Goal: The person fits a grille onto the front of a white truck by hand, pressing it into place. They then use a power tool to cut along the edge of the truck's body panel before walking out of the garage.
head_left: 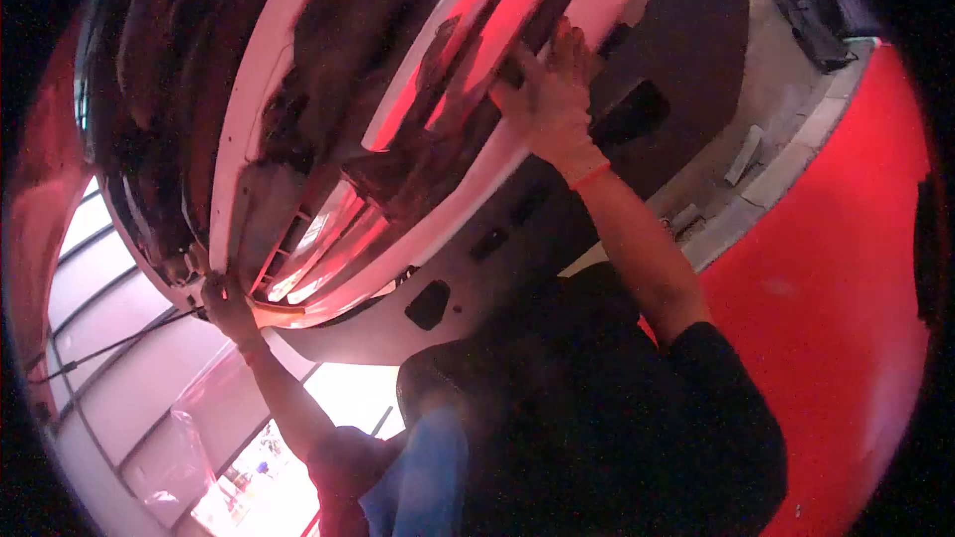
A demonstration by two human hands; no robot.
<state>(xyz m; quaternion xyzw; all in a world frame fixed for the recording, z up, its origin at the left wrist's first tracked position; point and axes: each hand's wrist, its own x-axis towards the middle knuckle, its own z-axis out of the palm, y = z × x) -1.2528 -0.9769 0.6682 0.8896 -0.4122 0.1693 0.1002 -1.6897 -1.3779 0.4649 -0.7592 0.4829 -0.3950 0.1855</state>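
A large curved vehicle body part (398, 70), dark with glossy pink-red strips, spans the upper view. My right hand (552, 104) lies on its outer edge, fingers spread over a glossy strip (477, 60). A band like a glove cuff circles that wrist. At the lower left corner of the part is my left hand (229, 303), its fingers curled in. What those fingers hold is too dark to make out. A thin dark cord (129, 343) runs leftward from beside this hand. Below the part, a dark panel (527, 239) has several black openings.
A bright red surface (816, 268) curves along the right. Beside it runs a pale ledge (766, 189) with small loose pieces on it. A dark strap-like object (811, 5) hangs at the upper right. Light wall panels (119, 328) and a bright opening (264, 477) stand at the lower left.
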